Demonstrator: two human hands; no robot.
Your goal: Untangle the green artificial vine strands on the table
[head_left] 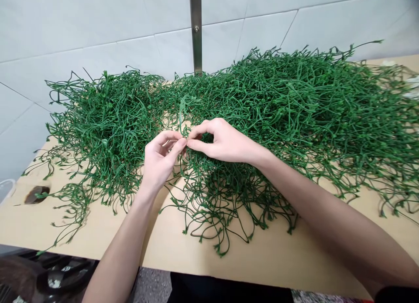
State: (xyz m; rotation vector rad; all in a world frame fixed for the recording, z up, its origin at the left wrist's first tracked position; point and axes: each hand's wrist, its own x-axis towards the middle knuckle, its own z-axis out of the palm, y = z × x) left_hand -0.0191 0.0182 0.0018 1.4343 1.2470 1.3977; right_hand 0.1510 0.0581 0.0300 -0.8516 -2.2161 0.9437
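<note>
The white tiled wall [98,24] closes the far side from 10 to 2 o'clock. The tan worktop [278,259] shows bare board along its near edge, 4 to 8 o'clock. The green pile [294,98] covers the rest and runs past the right border. A metal post [196,32] stands at 12. At centre, the left hand [160,163] and right hand [225,144] meet fingertip to fingertip, each grip pinching one stem [180,115] of the pile. A brown scrap [36,194] lies at 9.
</note>
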